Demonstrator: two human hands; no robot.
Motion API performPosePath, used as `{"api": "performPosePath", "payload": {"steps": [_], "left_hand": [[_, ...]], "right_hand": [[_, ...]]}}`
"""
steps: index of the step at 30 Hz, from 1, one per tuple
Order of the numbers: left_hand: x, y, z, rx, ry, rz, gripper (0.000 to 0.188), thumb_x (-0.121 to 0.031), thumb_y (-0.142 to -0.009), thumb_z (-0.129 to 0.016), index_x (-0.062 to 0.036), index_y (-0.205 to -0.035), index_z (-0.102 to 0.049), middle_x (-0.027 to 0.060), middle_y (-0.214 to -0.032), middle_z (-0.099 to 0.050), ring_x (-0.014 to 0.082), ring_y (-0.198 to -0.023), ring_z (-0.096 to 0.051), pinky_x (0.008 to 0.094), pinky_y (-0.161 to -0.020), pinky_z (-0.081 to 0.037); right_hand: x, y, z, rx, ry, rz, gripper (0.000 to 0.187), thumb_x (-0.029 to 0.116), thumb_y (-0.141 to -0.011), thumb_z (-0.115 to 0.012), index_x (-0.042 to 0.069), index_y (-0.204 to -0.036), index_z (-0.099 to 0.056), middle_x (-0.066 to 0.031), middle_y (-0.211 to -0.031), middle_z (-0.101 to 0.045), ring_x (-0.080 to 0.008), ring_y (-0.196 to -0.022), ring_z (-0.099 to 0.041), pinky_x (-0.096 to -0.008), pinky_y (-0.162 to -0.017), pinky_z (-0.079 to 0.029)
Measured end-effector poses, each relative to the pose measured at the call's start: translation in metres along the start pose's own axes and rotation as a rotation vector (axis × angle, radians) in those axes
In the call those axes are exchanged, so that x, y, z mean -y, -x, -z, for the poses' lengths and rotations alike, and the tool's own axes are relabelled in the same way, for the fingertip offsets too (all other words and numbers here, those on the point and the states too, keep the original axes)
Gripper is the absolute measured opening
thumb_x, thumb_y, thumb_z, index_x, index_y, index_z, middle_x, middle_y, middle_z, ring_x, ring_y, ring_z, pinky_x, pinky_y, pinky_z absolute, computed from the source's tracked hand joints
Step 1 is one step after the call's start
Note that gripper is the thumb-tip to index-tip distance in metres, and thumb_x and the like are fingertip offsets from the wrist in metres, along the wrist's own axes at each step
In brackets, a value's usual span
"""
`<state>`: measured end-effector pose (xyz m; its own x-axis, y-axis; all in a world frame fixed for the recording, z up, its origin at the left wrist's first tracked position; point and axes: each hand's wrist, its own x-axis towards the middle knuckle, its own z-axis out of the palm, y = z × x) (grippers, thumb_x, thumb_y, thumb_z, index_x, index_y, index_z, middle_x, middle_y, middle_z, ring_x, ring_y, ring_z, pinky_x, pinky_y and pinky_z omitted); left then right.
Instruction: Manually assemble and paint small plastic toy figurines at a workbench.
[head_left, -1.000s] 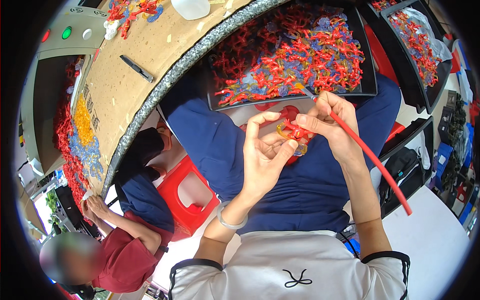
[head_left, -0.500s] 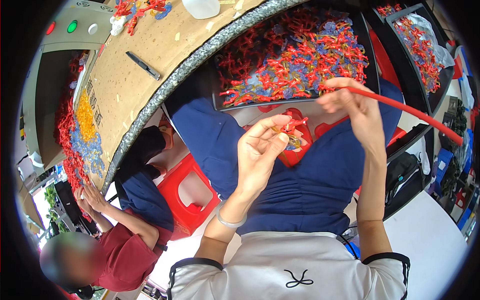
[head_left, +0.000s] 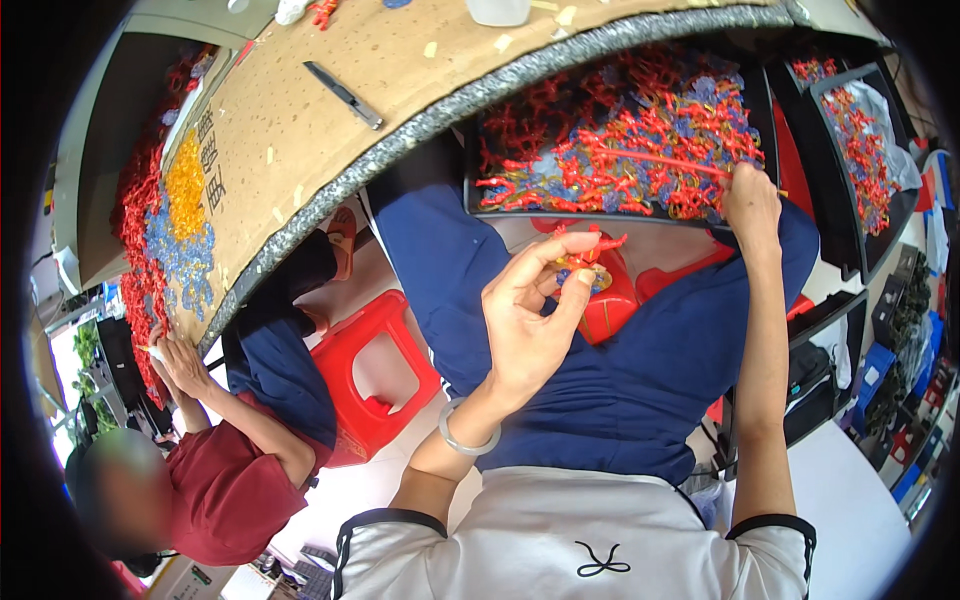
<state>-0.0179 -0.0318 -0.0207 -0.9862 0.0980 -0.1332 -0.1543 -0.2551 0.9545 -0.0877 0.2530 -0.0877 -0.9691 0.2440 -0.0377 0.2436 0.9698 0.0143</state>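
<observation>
My left hand (head_left: 530, 315) is over my lap with its fingertips pinched on a few small plastic pieces (head_left: 598, 262) in red, yellow and blue. Their exact shape is too small to make out. My right hand (head_left: 752, 203) is closed on a thin red rod (head_left: 665, 160). The rod points left from my fist, across the black tray (head_left: 590, 213). That tray rests at my knees, partly under the table edge, and holds a heap of small red, blue and yellow plastic pieces (head_left: 640, 130).
A second black tray (head_left: 835, 150) with similar pieces stands at the far right. On the curved table (head_left: 400, 60) lie a utility knife (head_left: 343, 95) and a heap of yellow pieces (head_left: 185, 185). At left a co-worker (head_left: 230, 480) handles red pieces beside a red stool (head_left: 370, 385).
The red rod has swung round from pointing right to pointing left over the tray. My right hand has moved slightly right and closed into a fist. My left hand keeps its pieces.
</observation>
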Motion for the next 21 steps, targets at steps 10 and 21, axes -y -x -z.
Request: {"api": "performPosePath", "payload": {"steps": [10, 21], "left_hand": [[-0.024, -0.013, 0.030, -0.160, 0.096, -0.016, 0.028, 0.009, -0.087, -0.056, 0.0081, -0.115, -0.056, 0.0104, -0.111, -0.061, 0.0128, -0.098, -0.061, 0.0240, -0.084, -0.050], [-0.038, -0.021, 0.035, -0.205, 0.074, -0.113, 0.031, 0.011, -0.086, -0.055, 0.0084, -0.116, -0.055, 0.0104, -0.111, -0.060, 0.0118, -0.098, -0.060, 0.0241, -0.085, -0.050]], "right_hand": [[0.142, 0.007, 0.105, -0.528, -0.987, 0.344, 0.036, 0.004, -0.079, -0.069, -0.003, -0.112, -0.056, -0.0169, -0.096, -0.065, -0.0269, -0.085, -0.065, -0.0344, -0.073, -0.051], [0.226, -0.059, 0.090, -0.397, -1.114, 0.387, 0.032, 0.012, -0.081, -0.068, -0.001, -0.108, -0.057, -0.0169, -0.093, -0.065, -0.0298, -0.086, -0.064, -0.0380, -0.074, -0.048]]}}
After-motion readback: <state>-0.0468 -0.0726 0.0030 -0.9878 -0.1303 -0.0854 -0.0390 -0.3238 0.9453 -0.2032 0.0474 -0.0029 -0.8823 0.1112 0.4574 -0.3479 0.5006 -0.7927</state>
